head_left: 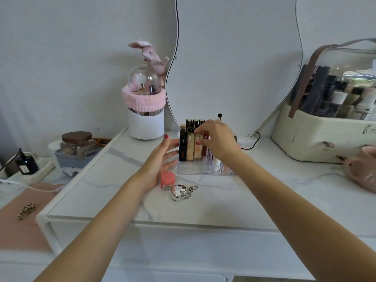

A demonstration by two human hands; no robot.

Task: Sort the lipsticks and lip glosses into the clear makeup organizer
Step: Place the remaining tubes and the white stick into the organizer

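Observation:
A clear makeup organizer (193, 169) stands on the white marble tabletop in front of a wavy mirror. Several lipsticks stand upright in it: a black one (182, 147) at the left, gold ones (190, 148) beside it, dark tubes (195, 124) in the back row. My right hand (218, 139) is over the organizer, its fingertips pinched on the top of a gold lipstick (198, 150) standing in a slot. My left hand (162, 159) rests open against the organizer's left side, fingers spread. The organizer's right slots are partly hidden by my right wrist.
A small pink jar (168, 180) and a silver heart keychain (180, 191) lie just in front of the organizer. A white brush holder with a pink band (145, 117) stands back left. A cream cosmetics case (325, 131) and pink mug (364, 169) are right.

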